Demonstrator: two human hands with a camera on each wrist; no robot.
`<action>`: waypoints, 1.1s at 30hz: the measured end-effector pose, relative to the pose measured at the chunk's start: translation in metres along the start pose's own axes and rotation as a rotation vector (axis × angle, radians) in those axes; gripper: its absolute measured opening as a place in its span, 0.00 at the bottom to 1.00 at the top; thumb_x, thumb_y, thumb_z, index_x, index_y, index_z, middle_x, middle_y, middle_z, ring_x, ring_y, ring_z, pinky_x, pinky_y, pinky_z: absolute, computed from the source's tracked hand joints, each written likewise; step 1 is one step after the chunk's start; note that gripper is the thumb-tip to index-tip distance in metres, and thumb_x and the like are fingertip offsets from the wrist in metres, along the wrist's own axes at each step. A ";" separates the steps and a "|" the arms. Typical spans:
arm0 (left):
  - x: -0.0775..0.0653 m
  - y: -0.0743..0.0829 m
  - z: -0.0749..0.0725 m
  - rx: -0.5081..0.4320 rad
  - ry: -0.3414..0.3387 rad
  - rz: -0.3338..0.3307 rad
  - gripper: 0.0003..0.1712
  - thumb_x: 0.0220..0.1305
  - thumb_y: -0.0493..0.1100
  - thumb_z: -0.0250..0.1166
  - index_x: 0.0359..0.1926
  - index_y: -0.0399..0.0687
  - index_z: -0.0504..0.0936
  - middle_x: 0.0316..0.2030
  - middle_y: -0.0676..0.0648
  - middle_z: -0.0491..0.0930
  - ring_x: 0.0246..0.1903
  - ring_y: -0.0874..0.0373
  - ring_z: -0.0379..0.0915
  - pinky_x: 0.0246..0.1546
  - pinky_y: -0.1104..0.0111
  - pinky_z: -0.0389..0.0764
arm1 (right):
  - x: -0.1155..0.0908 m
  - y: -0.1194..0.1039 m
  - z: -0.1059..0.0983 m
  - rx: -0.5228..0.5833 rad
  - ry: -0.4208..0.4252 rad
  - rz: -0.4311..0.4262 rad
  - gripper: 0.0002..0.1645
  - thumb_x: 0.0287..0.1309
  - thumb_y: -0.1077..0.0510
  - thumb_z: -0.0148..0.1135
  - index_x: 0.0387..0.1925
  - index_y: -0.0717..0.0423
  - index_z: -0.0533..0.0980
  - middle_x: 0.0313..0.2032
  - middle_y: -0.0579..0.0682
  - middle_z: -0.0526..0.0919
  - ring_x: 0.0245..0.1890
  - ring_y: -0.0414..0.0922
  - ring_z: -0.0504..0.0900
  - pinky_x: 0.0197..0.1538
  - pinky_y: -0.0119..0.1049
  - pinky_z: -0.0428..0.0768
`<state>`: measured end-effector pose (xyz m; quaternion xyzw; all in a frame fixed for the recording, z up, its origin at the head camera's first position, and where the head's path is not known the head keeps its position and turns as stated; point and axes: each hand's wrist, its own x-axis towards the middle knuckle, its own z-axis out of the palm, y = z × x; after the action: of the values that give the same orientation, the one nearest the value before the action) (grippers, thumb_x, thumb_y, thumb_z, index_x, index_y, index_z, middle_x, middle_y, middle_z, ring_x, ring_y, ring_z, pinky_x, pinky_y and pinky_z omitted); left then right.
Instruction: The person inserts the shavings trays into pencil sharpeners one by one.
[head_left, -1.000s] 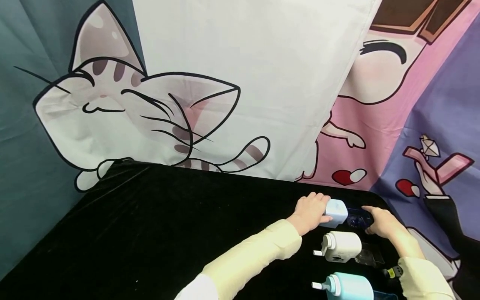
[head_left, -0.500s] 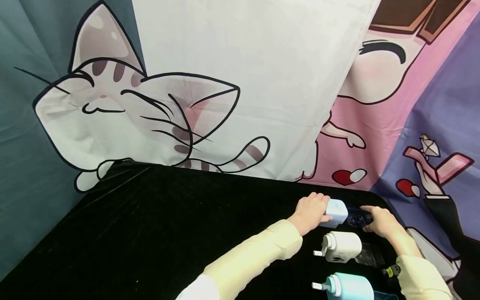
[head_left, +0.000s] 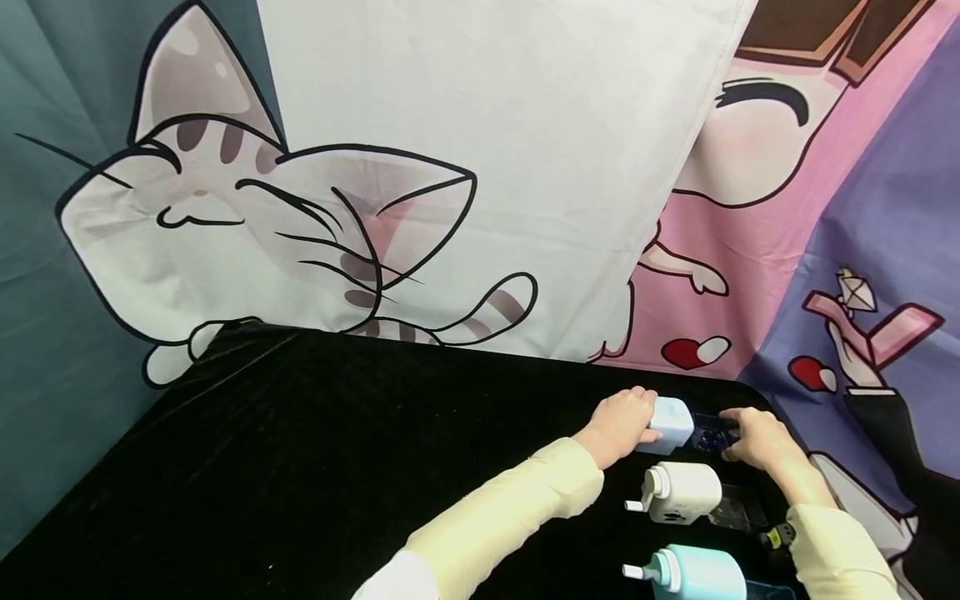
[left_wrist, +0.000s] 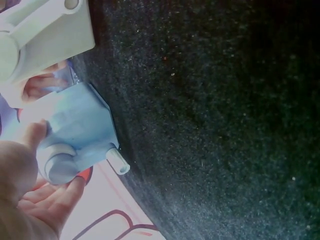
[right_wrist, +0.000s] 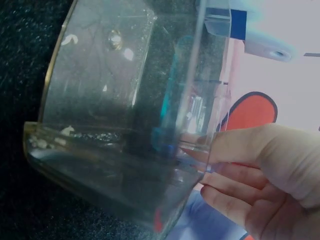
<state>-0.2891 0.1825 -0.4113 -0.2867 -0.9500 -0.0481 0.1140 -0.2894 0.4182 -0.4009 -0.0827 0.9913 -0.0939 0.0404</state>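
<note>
A light-blue hand-crank pencil sharpener [head_left: 671,423] lies at the right of the table, gripped by my left hand [head_left: 618,425]. In the left wrist view, thumb and fingers lie on either side of its round front, and the crank knob [left_wrist: 118,161] sticks out to the right. Just right of the sharpener's body is a dark-blue see-through shavings drawer [head_left: 708,433]. My right hand [head_left: 759,437] pinches this drawer's outer end between thumb and fingers. In the right wrist view, a clear drawer [right_wrist: 110,65] in front partly covers the fingertips of that hand.
Nearer me lies a white crank sharpener [head_left: 684,493], its clear drawer to its right. Closest is a turquoise sharpener [head_left: 703,573] beside a blue drawer [head_left: 768,592]. A small black-and-yellow object [head_left: 776,537] sits by my right sleeve. Printed curtain [head_left: 525,208] hangs behind the black cloth.
My right hand and sleeve have shifted slightly left, toward the light-blue sharpener. The left hand keeps its hold, and the head view has moved a little.
</note>
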 end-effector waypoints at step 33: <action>0.007 -0.002 0.014 -0.131 0.016 0.080 0.38 0.51 0.63 0.64 0.60 0.54 0.66 0.48 0.56 0.70 0.44 0.66 0.66 0.43 0.79 0.71 | -0.001 -0.001 -0.001 0.000 0.018 0.016 0.41 0.24 0.59 0.74 0.47 0.71 0.72 0.24 0.55 0.78 0.27 0.54 0.75 0.33 0.55 0.72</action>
<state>-0.2991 0.1865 -0.4229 -0.3308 -0.9317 -0.1078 0.1044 -0.2884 0.4170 -0.4000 -0.0740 0.9923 -0.0943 0.0320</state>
